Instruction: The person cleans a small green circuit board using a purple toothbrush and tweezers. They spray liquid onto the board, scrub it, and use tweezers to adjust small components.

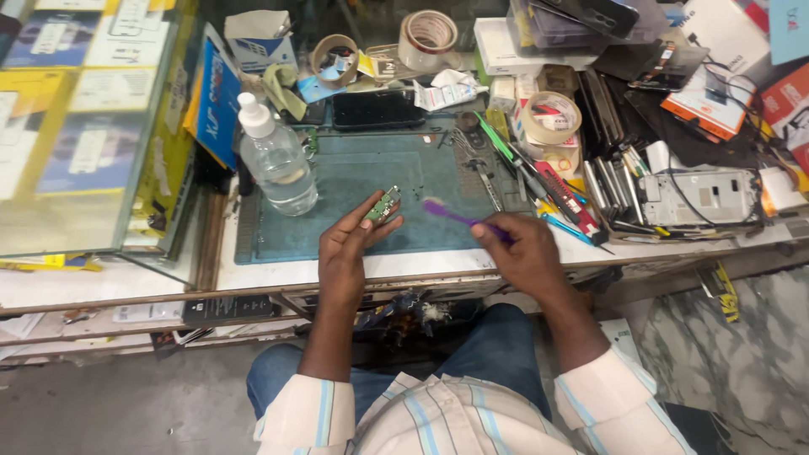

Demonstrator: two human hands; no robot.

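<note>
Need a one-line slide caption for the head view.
Left hand holds small circuit board; right hand holds purple toothbrush beside it.

A small green circuit board [383, 205] is pinched in the fingers of the left hand [354, 244] above a teal work mat [354, 181]. A purple toothbrush [459, 216] is gripped in the right hand [524, 253], bristles just beside the board. A clear plastic bottle [274, 156] stands on the mat's left edge.
</note>
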